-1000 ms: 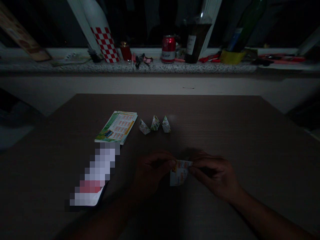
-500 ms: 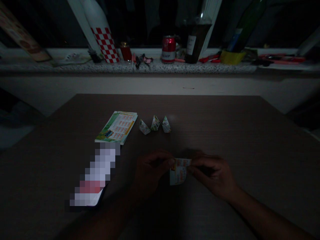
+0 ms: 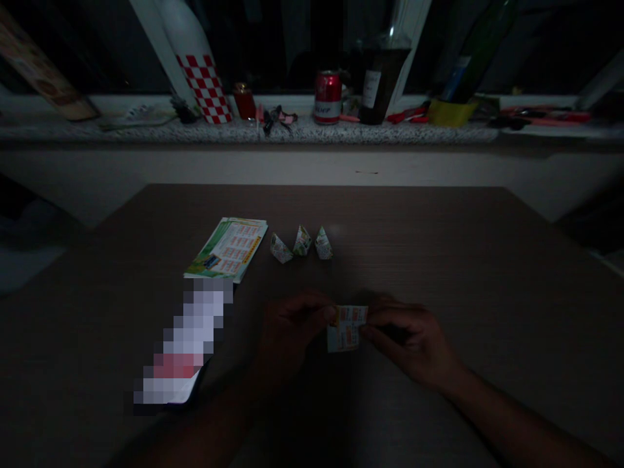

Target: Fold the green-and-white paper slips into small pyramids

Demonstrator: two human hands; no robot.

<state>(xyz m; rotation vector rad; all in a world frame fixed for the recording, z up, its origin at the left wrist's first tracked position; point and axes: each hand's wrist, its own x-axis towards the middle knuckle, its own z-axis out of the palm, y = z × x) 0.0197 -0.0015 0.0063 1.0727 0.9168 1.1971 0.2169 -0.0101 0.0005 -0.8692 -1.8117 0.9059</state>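
Observation:
A small piece of printed paper [image 3: 347, 333] with orange and dark print is held above the table between my two hands. My left hand [image 3: 295, 331] pinches its upper left corner between thumb and fingers. On the opposite side, my right hand [image 3: 412, 331] grips the right edge in a pinch. Three small folded paper shapes stand in a row beyond the hands: a left one [image 3: 281, 248], a middle one [image 3: 302, 241] and a right one [image 3: 323, 243]. The light is dim, so creases in the held paper are hard to make out.
A stack of printed leaflets [image 3: 229, 248] lies to the left, with a blurred-out phone [image 3: 182, 351] in front of it. Behind the brown table [image 3: 439, 227], the windowsill [image 3: 302, 133] carries a red can [image 3: 327, 97], a checkered bottle [image 3: 205, 84] and a dark bottle [image 3: 383, 84].
The held paper has moved slightly left and looks flatter, its lower right corner no longer curving. Both hands keep their pinch and have shifted a little left.

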